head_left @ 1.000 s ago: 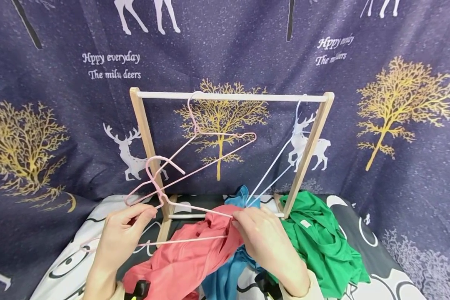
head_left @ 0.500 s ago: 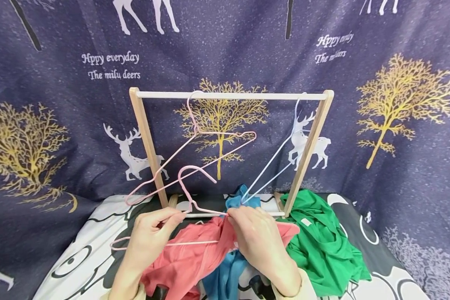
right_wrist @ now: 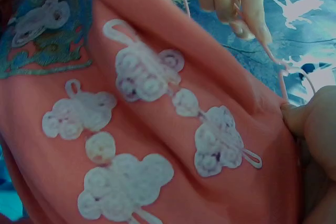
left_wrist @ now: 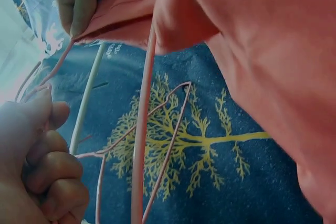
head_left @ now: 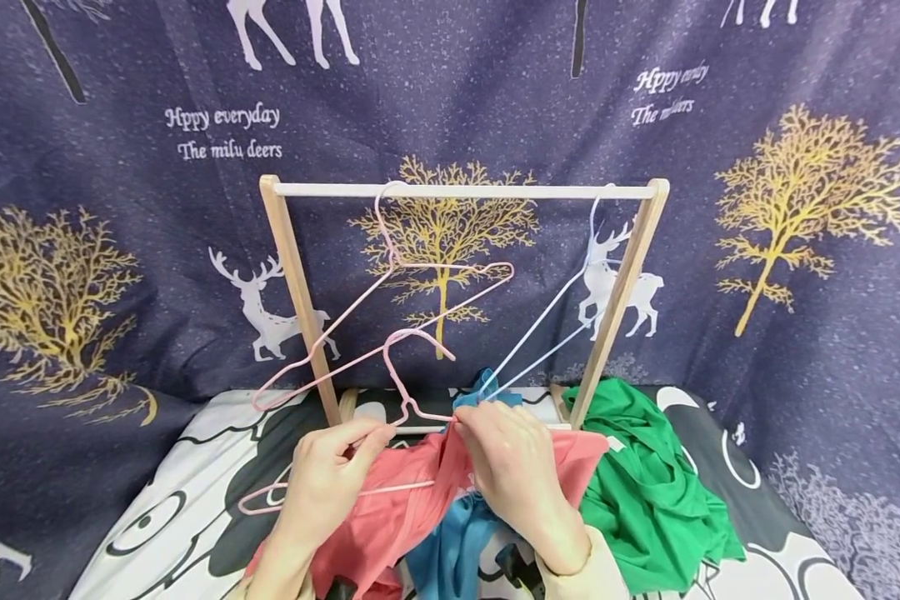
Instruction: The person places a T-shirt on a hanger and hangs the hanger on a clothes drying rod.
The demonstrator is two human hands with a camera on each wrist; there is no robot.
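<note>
My left hand (head_left: 332,473) pinches a pink hanger (head_left: 403,379) just left of its neck, its hook standing upward. With my right hand (head_left: 521,475) I pinch the hanger's right shoulder together with the edge of a coral red garment (head_left: 386,517). The hanger's right end is hidden inside the cloth, while its left end sticks out beyond my left wrist. In the left wrist view the lower bar (left_wrist: 142,129) runs into the garment. White floral trims (right_wrist: 142,74) show on the cloth in the right wrist view.
A rack with a white rail (head_left: 465,192) stands behind, holding another pink hanger (head_left: 450,267) and a pale blue hanger (head_left: 543,321). A blue garment (head_left: 450,550) lies under the coral one. A green garment (head_left: 652,492) lies at the right on the patterned bedding (head_left: 157,500).
The held hanger and my left hand have moved right, pushing the hanger further into the coral garment. That garment's right part now spreads out past my right hand.
</note>
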